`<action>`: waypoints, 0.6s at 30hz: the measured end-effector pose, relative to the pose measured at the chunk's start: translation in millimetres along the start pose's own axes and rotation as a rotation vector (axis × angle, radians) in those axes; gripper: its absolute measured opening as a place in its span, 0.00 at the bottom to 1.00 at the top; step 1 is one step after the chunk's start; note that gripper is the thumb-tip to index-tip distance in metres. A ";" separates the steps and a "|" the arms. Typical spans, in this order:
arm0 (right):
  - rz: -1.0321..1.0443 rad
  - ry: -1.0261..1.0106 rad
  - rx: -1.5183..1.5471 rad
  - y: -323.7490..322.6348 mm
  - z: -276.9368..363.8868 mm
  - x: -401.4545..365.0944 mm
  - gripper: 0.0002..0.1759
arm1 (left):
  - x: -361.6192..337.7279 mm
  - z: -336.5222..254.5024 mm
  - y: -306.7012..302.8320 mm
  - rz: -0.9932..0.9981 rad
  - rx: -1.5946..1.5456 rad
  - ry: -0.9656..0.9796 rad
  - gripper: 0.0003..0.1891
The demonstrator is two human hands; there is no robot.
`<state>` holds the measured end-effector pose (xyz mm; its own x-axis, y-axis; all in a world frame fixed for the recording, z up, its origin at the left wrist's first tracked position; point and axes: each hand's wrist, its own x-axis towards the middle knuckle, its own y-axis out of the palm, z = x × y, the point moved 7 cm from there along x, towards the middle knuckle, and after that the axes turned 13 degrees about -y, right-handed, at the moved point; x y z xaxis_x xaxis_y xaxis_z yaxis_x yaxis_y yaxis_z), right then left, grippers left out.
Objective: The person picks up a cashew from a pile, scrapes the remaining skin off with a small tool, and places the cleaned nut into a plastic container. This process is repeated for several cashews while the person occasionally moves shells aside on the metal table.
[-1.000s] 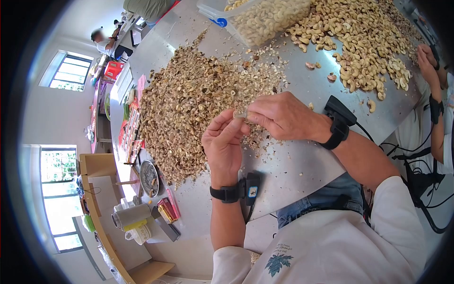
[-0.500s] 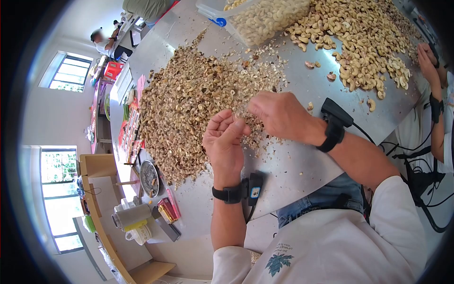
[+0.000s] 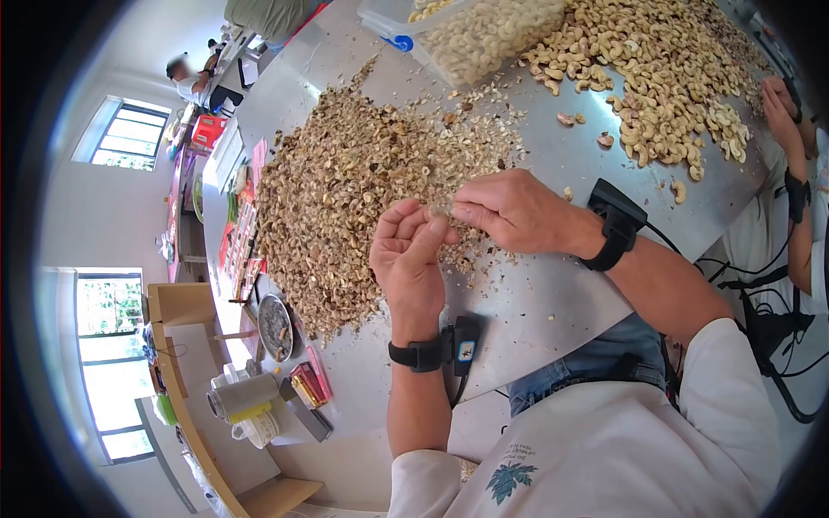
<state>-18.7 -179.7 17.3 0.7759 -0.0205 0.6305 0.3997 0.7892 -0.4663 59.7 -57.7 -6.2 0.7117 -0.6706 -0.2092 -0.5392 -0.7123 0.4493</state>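
Over the near edge of a large pile of broken cashew bits (image 3: 332, 198), my two hands meet at the fingertips. My left hand (image 3: 409, 259) is palm up, with thumb and forefinger pinched on a small pale cashew piece (image 3: 439, 210). My right hand (image 3: 522, 211) comes from the right with its fingertips pressed together against that piece. Whatever the right fingertips grip is too small to make out. Loose crumbs and skins (image 3: 471, 259) lie on the metal table below both hands. Each wrist wears a black strap with a small device.
A clear plastic box (image 3: 488, 43) of cashews stands at the far side, beside a heap of whole cashews (image 3: 656, 78). Another person's hands (image 3: 781, 116) are at the right edge. A metal bowl (image 3: 275, 328) and a plastic-wrap roll (image 3: 242, 395) stand at left.
My right hand has shifted slightly, and its fingertips have come down to the piece at the left fingertips. My left hand has stayed almost still.
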 end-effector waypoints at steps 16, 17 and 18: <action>-0.079 -0.033 -0.060 -2.2 -1.6 1.0 0.12 | -1.5 -5.1 0.2 -0.044 0.083 0.058 0.17; -0.062 -0.050 -0.068 -0.8 0.7 0.6 0.11 | -0.6 -5.2 -0.3 -0.049 0.093 0.063 0.18; -0.045 -0.068 -0.077 -0.2 2.7 -0.1 0.10 | -0.2 -5.2 -0.4 -0.059 0.097 0.068 0.18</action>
<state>-20.2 -178.2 19.1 0.7225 -0.0109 0.6913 0.4719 0.7385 -0.4816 62.1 -56.1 -1.8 0.7705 -0.6139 -0.1716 -0.5343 -0.7688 0.3514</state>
